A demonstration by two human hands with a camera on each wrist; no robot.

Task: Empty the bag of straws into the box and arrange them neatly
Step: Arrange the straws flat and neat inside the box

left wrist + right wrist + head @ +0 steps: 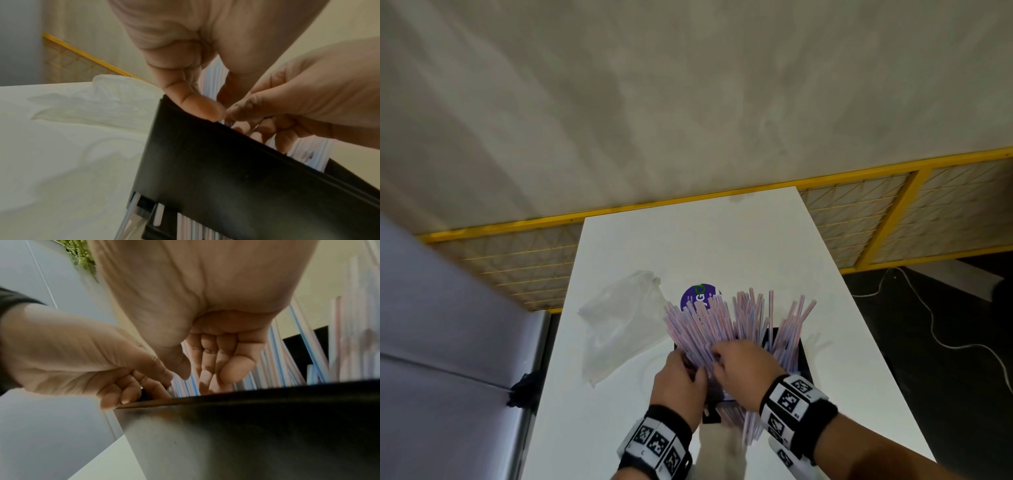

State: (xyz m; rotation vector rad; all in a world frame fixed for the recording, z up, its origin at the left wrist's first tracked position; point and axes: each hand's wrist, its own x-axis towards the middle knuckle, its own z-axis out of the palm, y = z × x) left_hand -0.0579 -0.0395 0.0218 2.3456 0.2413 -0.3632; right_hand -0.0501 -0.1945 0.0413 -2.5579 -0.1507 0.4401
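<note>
Both hands work the straws fanned in the black box – left hand thumb on its rim. Right hand fingers curl among straws; the empty bag lies towards the worktop's left edge

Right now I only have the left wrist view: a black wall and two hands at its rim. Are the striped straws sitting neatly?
Observer: No. In the head view the pink-and-blue striped plastic straws stand in the black rectangular box, but fan out unevenly, leaning different ways past its far rim.
Operator: Anything behind them?
Observer: A round purple label shows behind the straw tips, partly covered by them.
Operator: And the right hand?
Observer: The right wrist view shows the right hand with its fingers curled in among the straws; I cannot tell whether they grip any.
</note>
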